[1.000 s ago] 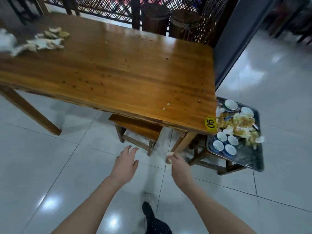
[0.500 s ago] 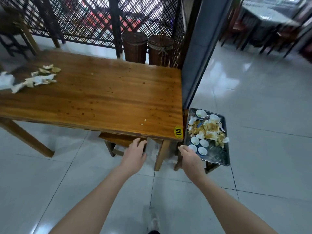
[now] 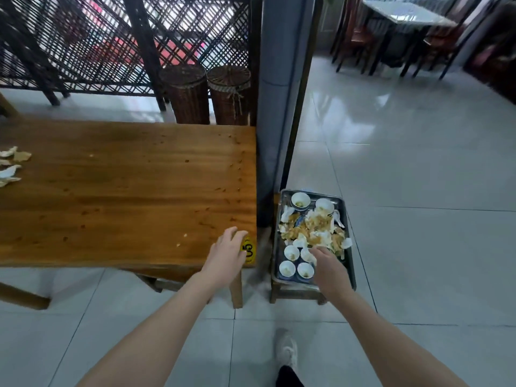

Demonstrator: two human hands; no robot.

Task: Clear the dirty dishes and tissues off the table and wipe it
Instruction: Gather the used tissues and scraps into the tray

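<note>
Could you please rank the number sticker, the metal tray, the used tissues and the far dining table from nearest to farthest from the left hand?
1. Number sticker: beside the left hand, at the corner.
2. Metal tray: just to the right.
3. Used tissues: far left edge of the view.
4. Dining table: across the room, upper right.

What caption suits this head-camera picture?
Right hand over a tray of dirty cups, left hand at the table corner, tissues at its far end.
</note>
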